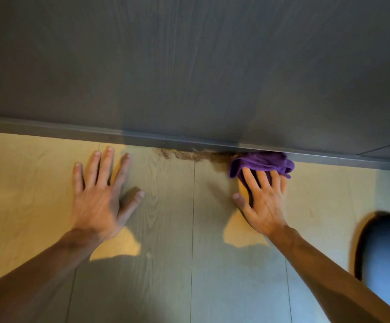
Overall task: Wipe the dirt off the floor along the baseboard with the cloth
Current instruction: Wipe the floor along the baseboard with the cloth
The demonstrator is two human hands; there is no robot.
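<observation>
A person kneeling on pale wood-look laminate floor (170, 229) presses a crumpled purple microfibre cloth (262, 162) against the foot of a grey baseboard (73, 131), at the right-hand end of a streak of brown dirt (187, 155) that lies along the joint between floor and trim. The right hand (262, 201) rests flat on the near edge of the cloth, fingers extended and slightly spread, thumb out on the bare floor beside it; it pins the cloth by downward pressure and does not close around it, a hold suited to dragging the fabric sideways while keeping it tight to the baseboard. From where the cloth sits, the stroke would most likely run leftward through the streak, none of which appears cleared so far. The left hand (98, 194) lies palm down on the floor, well apart from the cloth and left of the dirt, fingers splayed wide and holding nothing, apparently a prop for the body's weight while leaning forward. Above the baseboard rises a dark grey wood-grain wall panel (189, 66), which leaves the cloth no room to go beyond the joint. At the lower right edge a rounded blue shape (387, 252), possibly the person's clothed knee, is too blurred to identify and sits clear of the wiping path. Shadows of the arms fall across the boards, dimming the middle of the floor, where the left hand could block a long stroke.
</observation>
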